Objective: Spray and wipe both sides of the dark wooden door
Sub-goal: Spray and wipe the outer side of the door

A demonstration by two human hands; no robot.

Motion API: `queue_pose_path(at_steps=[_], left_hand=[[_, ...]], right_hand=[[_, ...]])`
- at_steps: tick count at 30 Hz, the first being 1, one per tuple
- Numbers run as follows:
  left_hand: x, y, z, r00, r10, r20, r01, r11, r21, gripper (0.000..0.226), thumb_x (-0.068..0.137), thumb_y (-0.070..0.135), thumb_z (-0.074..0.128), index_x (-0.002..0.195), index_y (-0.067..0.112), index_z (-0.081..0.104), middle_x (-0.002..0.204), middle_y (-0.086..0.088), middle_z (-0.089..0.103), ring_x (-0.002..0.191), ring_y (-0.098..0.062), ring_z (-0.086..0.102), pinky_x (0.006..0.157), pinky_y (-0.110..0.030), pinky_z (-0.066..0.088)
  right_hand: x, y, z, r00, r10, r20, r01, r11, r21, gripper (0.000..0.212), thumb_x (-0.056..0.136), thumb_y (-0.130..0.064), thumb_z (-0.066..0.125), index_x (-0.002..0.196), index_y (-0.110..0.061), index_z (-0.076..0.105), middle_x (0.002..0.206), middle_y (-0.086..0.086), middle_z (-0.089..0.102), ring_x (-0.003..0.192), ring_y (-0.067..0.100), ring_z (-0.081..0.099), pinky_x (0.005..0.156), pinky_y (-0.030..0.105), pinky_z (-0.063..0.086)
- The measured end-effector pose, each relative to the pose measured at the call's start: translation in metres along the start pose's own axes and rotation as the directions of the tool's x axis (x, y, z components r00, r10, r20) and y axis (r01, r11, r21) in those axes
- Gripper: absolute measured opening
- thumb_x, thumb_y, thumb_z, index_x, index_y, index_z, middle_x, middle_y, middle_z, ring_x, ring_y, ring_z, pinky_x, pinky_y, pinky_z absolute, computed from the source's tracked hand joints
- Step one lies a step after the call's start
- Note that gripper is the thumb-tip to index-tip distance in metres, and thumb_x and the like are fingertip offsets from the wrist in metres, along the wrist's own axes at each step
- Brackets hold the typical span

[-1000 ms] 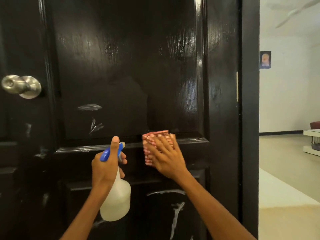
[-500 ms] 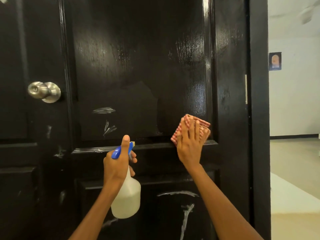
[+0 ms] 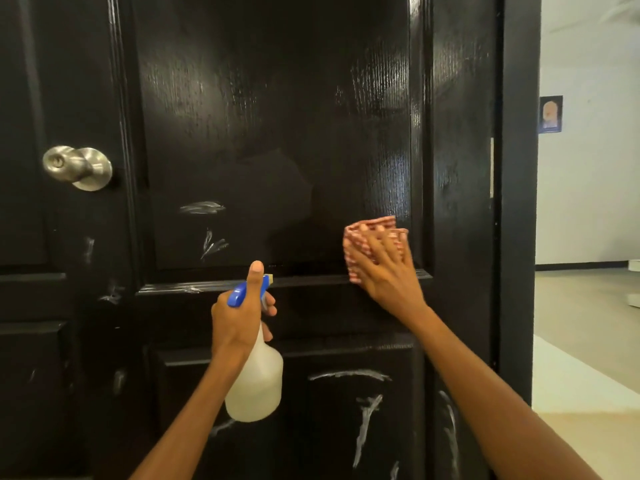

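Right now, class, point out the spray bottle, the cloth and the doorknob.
spray bottle (image 3: 258, 386), head view, on its translucent body.
cloth (image 3: 372, 226), head view, on its checked top edge.
doorknob (image 3: 65, 163), head view, on the round metal knob.

Right of the dark frame (image 3: 517, 202), an opening shows a further room. Its far wall (image 3: 588, 202) is plain white and evenly lit. A small dark-bordered picture (image 3: 550, 114) hangs high on that wall, near the frame; its subject is too small to tell. A dark skirting (image 3: 581, 267) runs along the wall's foot. The floor (image 3: 585, 323) is pale beige and smooth. A lighter band (image 3: 571, 379) crosses the floor nearer the opening. At the right edge, part of a white object (image 3: 633, 297) is cut off by the picture's border.
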State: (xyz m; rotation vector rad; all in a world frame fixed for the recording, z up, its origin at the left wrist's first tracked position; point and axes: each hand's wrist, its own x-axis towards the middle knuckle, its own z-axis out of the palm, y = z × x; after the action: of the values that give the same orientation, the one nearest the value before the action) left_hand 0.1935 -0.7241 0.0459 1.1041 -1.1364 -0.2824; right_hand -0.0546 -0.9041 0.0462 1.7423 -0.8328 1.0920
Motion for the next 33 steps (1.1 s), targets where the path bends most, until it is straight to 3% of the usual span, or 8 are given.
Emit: queue_pose_path(at_steps=[4,9,16,19,22,26,29,33], left_hand=[[-0.003,0.002,0.015,0.999,-0.009,0.037,0.01,1.0,-0.017,0.078,0.085,0.071,0.04,0.075,-0.002,0.067,0.067,-0.013,0.07,0.039,-0.024,0.056,0.043,-0.023,0.051],[-0.004,0.008,0.027,0.998,-0.006,0.062,0.009,0.999,-0.034,0.076,0.086,0.069,0.041,0.075,-0.001,0.066,0.069,-0.016,0.07,0.038,-0.022,0.055,0.042,-0.023,0.05],[-0.004,0.01,0.031,0.998,-0.003,0.063,0.005,0.999,-0.04,0.075,0.085,0.071,0.041,0.073,0.001,0.066,0.067,-0.012,0.07,0.041,-0.025,0.056,0.046,-0.027,0.051],[-0.007,0.008,0.034,0.998,-0.003,0.058,0.005,1.0,-0.03,0.075,0.087,0.069,0.041,0.074,0.0,0.066,0.067,-0.013,0.07,0.039,-0.025,0.055,0.044,-0.025,0.051],[-0.011,0.006,0.038,0.998,-0.015,0.067,0.016,1.0,-0.027,0.075,0.088,0.068,0.041,0.074,0.0,0.067,0.067,-0.013,0.07,0.04,-0.026,0.056,0.044,-0.025,0.051],[-0.013,0.003,0.038,0.997,-0.016,0.08,0.017,1.0,-0.016,0.074,0.09,0.067,0.041,0.074,0.0,0.067,0.068,-0.014,0.07,0.04,-0.026,0.056,0.044,-0.025,0.05],[-0.014,0.002,0.035,0.997,-0.017,0.075,0.018,1.0,-0.004,0.074,0.09,0.068,0.04,0.074,0.001,0.067,0.067,-0.013,0.07,0.04,-0.026,0.056,0.045,-0.024,0.051],[-0.009,0.003,0.02,0.999,-0.03,0.013,0.03,0.999,-0.015,0.074,0.089,0.068,0.04,0.075,0.001,0.067,0.069,-0.013,0.07,0.039,-0.022,0.056,0.045,-0.022,0.052]], right_hand=[[-0.039,0.075,-0.018,0.981,0.177,0.083,-0.176,0.984,-0.02,0.063,0.095,-0.046,0.045,0.155,-0.036,0.028,0.164,0.008,0.026,0.153,0.032,0.016,0.116,0.066,0.022],[-0.039,0.068,-0.018,0.954,0.272,0.123,-0.279,0.96,0.039,0.056,0.101,-0.047,0.037,0.155,-0.034,0.03,0.165,0.007,0.023,0.155,0.027,0.003,0.116,0.066,0.021],[0.007,-0.022,0.002,0.993,0.104,0.057,-0.109,0.991,0.077,0.06,0.101,-0.039,0.049,0.157,-0.036,0.028,0.167,0.003,0.015,0.155,0.029,0.006,0.117,0.063,0.019],[0.009,-0.006,0.0,1.0,-0.014,0.017,0.013,1.0,0.017,0.06,0.098,-0.038,0.052,0.155,-0.032,0.033,0.165,0.006,0.024,0.153,0.032,0.014,0.116,0.067,0.018],[-0.021,0.039,-0.004,0.988,0.155,0.001,-0.155,0.988,-0.018,0.066,0.095,-0.038,0.056,0.156,-0.033,0.031,0.164,0.007,0.025,0.153,0.033,0.016,0.116,0.067,0.018],[-0.049,0.069,-0.01,0.921,0.387,0.037,-0.389,0.92,0.045,0.062,0.101,-0.044,0.038,0.158,-0.035,0.017,0.165,0.01,0.021,0.153,0.035,0.009,0.115,0.067,0.021],[-0.039,0.049,-0.009,0.958,0.285,0.039,-0.287,0.956,0.052,0.068,0.101,-0.035,0.047,0.159,-0.036,0.011,0.166,0.007,0.019,0.154,0.033,0.008,0.116,0.069,0.013],[-0.003,-0.019,0.001,0.996,0.079,0.031,-0.08,0.995,0.063,0.073,0.094,-0.028,0.059,0.158,-0.035,0.024,0.167,0.003,0.017,0.155,0.03,0.009,0.121,0.059,0.001]])
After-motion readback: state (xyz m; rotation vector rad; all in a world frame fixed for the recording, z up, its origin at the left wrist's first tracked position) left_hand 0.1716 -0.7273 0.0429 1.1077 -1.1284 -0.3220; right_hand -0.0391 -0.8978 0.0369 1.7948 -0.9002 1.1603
